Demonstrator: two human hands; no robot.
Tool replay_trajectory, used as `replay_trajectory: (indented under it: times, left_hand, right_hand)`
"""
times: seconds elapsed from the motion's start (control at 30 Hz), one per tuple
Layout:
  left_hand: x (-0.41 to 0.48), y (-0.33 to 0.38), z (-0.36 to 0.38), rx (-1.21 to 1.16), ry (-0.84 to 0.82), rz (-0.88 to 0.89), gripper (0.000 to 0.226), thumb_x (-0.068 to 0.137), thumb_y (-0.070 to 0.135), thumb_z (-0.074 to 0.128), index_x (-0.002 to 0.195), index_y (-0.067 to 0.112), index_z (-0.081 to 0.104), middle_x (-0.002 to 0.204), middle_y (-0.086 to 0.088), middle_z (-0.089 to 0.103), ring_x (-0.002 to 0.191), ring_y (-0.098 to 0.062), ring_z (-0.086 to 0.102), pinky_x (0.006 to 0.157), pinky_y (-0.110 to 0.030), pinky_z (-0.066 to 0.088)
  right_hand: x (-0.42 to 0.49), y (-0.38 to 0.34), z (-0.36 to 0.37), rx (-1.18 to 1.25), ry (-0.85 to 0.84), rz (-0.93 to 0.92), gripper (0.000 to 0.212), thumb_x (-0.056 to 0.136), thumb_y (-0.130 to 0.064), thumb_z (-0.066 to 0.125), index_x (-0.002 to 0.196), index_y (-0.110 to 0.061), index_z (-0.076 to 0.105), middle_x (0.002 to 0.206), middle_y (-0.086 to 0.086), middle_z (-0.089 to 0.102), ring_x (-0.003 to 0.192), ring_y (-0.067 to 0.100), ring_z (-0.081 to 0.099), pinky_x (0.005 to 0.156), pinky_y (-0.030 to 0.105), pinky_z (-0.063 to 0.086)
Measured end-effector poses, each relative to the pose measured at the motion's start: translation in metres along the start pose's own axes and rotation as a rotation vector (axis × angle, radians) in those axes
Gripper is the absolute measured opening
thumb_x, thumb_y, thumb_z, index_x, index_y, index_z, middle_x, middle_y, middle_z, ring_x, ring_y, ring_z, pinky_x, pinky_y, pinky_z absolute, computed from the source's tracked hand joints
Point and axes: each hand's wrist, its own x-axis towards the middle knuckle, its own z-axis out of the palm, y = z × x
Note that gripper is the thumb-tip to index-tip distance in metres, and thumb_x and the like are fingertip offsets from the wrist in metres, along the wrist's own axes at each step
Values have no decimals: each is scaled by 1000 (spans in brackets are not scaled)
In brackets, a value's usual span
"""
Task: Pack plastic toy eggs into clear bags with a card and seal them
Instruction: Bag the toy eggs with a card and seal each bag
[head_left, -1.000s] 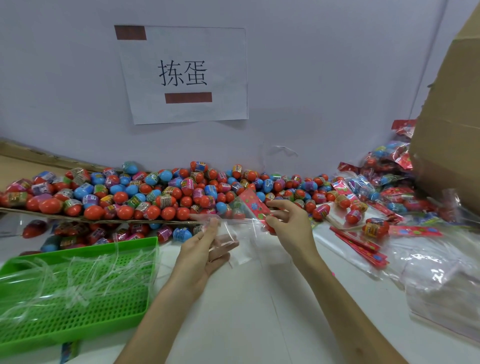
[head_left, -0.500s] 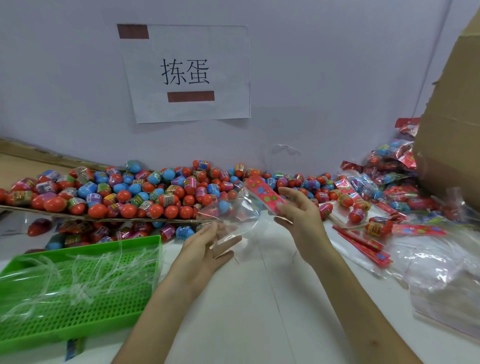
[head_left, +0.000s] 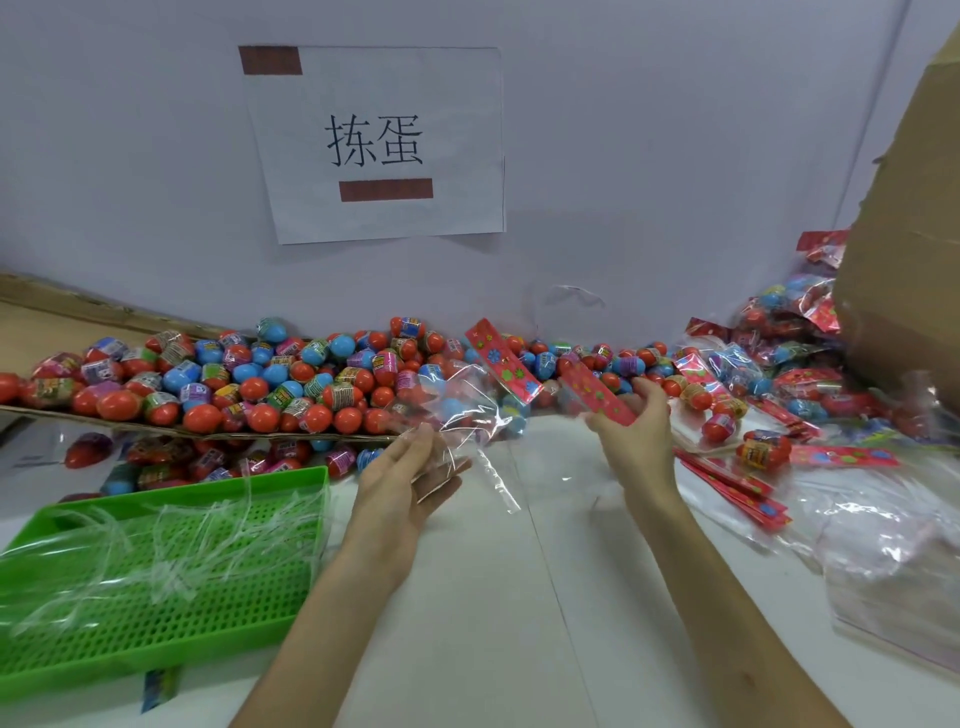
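Card-loading step, by the look of it: pinching the lower edge of the clear bag (head_left: 467, 415) between the thumb and nearly straight fingers of the left hand (head_left: 410, 478), just left of centre frame, holding it up off the white table (head_left: 519, 623) with the film billowing toward the upper right in front of the egg pile (head_left: 249, 384). Gripping a red card (head_left: 597, 397) in the right hand (head_left: 639, 436), right of centre, fingers curled round it, long axis slanting from upper left down to lower right. Showing a second red card (head_left: 498, 364) at the bag's far upper end, slanting the same way; not telling from this view whether inside the film or merely behind it. Holding the two apart, bag to the left of the gripped card, eggs and bare table showing between. Judging the next move as turning on that gap: swinging the card's upper-left end leftward toward the bag, the right hand being nearer the card and the left nearer the loose flap hanging at lower centre. Probably needing the mouth spread first, thin film tending to cling and fold. Working amid a green tray (head_left: 156, 654) of clear strips at lower left, loose cards (head_left: 737, 488) and filled bags (head_left: 743, 364) at right, a cardboard box (head_left: 914, 260) at upper right and a paper sign (head_left: 379, 145) on the wall above.
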Motion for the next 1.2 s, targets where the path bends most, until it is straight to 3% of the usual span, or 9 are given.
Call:
replay_trajectory:
  times: [0.07, 0.13, 0.3, 0.37, 0.47, 0.63, 0.8, 0.97, 1.2]
  left_hand:
    - [-3, -1, 3, 16, -6, 18, 22, 79, 37, 71, 90, 17, 70, 81, 4, 76, 87, -23, 79, 66, -26, 59]
    - [-5, -3, 4, 52, -1, 50, 27, 79, 38, 72, 95, 16, 73, 85, 2, 78, 88, -25, 79, 65, -25, 60]
    - [-8, -5, 6, 156, 26, 146, 30, 81, 39, 73, 89, 10, 72, 91, -8, 79, 88, -27, 78, 68, -26, 61]
    - [-10, -6, 8, 249, 41, 219, 23, 84, 36, 76, 76, 14, 72, 79, -6, 75, 79, -22, 77, 70, -32, 63]
    - [-10, -7, 5, 517, 92, 419, 31, 90, 19, 78, 61, 18, 65, 64, -4, 68, 66, -18, 65, 71, -47, 58]
    - [-13, -12, 3, 817, 115, 665, 45, 88, 42, 79, 59, 21, 51, 54, 7, 53, 51, -7, 45, 52, -30, 38]
    - [-11, -16, 5, 934, 69, 686, 43, 87, 42, 79, 61, 30, 48, 56, 12, 54, 51, -9, 48, 52, -36, 44]
    - [-15, -15, 7, 947, -23, 698, 27, 97, 42, 67, 74, 29, 62, 68, 16, 63, 60, -10, 60, 56, -27, 47]
    - [-14, -11, 4, 983, 165, 737, 32, 96, 24, 70, 67, 19, 58, 60, 6, 53, 59, -15, 49, 54, -35, 41]
  right_hand:
    - [-2, -2, -3, -221, 153, -121, 80, 87, -16, 78, 154, -17, 33, 150, 7, 45, 135, 27, 45, 113, 51, 40]
    - [-10, -9, -3, -228, 243, -296, 69, 87, -13, 76, 148, -15, 44, 144, 5, 51, 131, 20, 47, 112, 44, 44]
    - [-46, -26, 17, 23, -382, -471, 33, 86, -35, 76, 116, -37, 64, 108, -17, 69, 101, 2, 66, 84, 25, 57]
    - [-63, -23, 31, -49, -603, -459, 37, 84, -49, 73, 118, -44, 60, 115, -25, 65, 109, -2, 62, 88, 22, 52]
    - [-73, -16, 45, 5, -671, -371, 44, 83, -55, 72, 121, -38, 59, 121, -23, 64, 115, 0, 61, 97, 31, 52]
    - [-67, -15, 43, 66, -623, -342, 19, 88, -39, 76, 106, -35, 68, 106, -23, 69, 103, -1, 65, 79, 13, 51]
    - [-62, -15, 43, 114, -628, -221, 15, 95, -14, 67, 97, -25, 78, 95, -7, 75, 89, 16, 73, 77, 32, 62]
    - [-55, -16, 40, 146, -636, -129, 33, 95, 0, 55, 100, -22, 79, 94, -6, 78, 90, 13, 74, 73, 26, 61]
    - [-53, -16, 34, 134, -965, -81, 52, 76, -7, 52, 114, -32, 76, 113, -2, 76, 108, 18, 72, 90, 33, 60]
